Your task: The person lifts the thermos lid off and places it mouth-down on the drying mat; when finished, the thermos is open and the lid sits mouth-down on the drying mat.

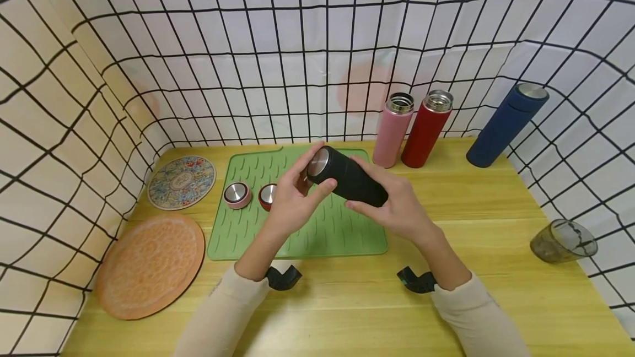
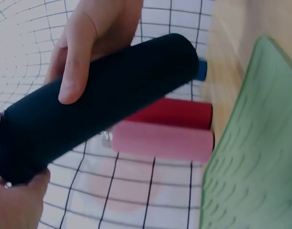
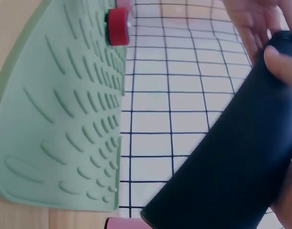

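Note:
Both hands hold a black thermos bottle (image 1: 358, 179) tilted above the green mat (image 1: 337, 230). The left hand (image 1: 292, 197) grips its lid end, thumb and fingers round the silver-topped cap (image 1: 319, 162). Around the bottle's body, toward its base, curls the right hand (image 1: 399, 200). In the left wrist view the black bottle (image 2: 103, 100) slants across, with the right thumb lying along its side. On the mat are a pink lid (image 1: 237, 195) and a red lid (image 1: 267, 196), the latter partly hidden by the left hand.
Lidless pink (image 1: 392, 134) and red (image 1: 425, 132) bottles stand at the back, with a capped blue bottle (image 1: 503, 128) farther right. A dark glass (image 1: 563, 240) is at the right. Left lie a patterned round mat (image 1: 182, 182) and an orange round board (image 1: 151, 266). Black-grid walls surround the table.

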Available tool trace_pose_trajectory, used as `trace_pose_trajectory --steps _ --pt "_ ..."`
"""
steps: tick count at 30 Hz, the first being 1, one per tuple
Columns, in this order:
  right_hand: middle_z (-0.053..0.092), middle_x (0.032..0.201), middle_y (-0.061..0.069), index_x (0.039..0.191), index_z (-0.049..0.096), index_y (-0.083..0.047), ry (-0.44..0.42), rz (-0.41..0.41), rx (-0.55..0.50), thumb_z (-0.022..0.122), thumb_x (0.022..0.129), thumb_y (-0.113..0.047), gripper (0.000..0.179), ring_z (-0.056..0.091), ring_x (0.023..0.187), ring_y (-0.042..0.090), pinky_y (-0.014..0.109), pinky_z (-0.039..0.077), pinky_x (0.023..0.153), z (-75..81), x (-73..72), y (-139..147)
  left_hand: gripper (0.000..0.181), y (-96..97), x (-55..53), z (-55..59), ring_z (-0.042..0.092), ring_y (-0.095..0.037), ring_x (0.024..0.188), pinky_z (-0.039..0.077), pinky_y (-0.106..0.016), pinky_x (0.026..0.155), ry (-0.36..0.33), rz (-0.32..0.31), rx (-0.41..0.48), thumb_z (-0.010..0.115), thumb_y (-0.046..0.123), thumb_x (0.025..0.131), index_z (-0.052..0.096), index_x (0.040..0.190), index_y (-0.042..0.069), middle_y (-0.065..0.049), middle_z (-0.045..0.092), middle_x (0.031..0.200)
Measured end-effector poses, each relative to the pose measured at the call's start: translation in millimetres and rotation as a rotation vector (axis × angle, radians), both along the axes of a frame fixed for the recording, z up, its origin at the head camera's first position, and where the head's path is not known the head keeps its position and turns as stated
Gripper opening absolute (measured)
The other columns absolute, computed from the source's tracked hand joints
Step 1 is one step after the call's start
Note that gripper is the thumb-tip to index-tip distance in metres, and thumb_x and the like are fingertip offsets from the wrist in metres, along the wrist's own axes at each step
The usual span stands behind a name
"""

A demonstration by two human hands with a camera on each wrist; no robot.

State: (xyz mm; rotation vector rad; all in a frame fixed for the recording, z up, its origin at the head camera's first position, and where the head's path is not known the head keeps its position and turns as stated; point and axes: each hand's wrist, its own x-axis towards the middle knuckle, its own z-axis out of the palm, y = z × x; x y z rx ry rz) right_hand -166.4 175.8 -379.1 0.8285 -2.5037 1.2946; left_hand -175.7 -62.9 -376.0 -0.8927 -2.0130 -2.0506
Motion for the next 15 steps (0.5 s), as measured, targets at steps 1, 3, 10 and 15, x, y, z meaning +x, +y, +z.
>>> trace_pose_trajectory --steps 1,3,10,15 --pt "0.066 0.137 0.001 0.156 0.047 -0.031 0.014 -0.007 -0.004 0.088 0.084 -0.026 0.083 0.062 0.101 0.017 0.030 0.055 0.074 0.6 1.1 -0.6 0.080 -0.7 0.0 1.0 0.058 -0.019 0.132 0.054 -0.024 0.101 0.000 -0.007 -0.004 0.073 0.048 0.093 0.040 0.159 0.019 -0.005 0.051 0.154" --pt "0.065 0.140 0.001 0.155 0.047 -0.030 0.015 0.012 -0.009 0.089 0.083 -0.025 0.084 0.062 0.103 0.017 0.030 0.055 0.075 2.3 2.4 0.2 0.082 -3.9 -0.4 3.1 0.054 -0.021 0.136 0.052 -0.026 0.105 0.022 -0.066 0.001 0.073 0.045 0.093 0.038 0.160 0.015 -0.007 0.049 0.155" --pt "0.065 0.134 0.002 0.154 0.050 -0.026 -0.251 0.306 -0.087 0.085 0.084 -0.010 0.079 0.061 0.110 0.025 0.036 0.058 0.089 7.9 3.9 15.5 0.084 -16.1 -0.9 9.4 0.046 -0.031 0.144 0.049 -0.037 0.112 0.165 -0.395 0.026 0.076 0.031 0.095 0.033 0.157 -0.005 -0.019 0.046 0.155" --pt "0.061 0.141 0.005 0.156 0.045 -0.022 -0.352 0.393 -0.134 0.080 0.087 -0.006 0.079 0.059 0.120 0.030 0.040 0.057 0.098 10.0 2.7 18.2 0.083 -17.7 -0.9 7.7 0.050 -0.028 0.142 0.049 -0.037 0.112 0.144 -0.431 0.044 0.077 0.027 0.094 0.034 0.156 -0.008 -0.019 0.048 0.154"
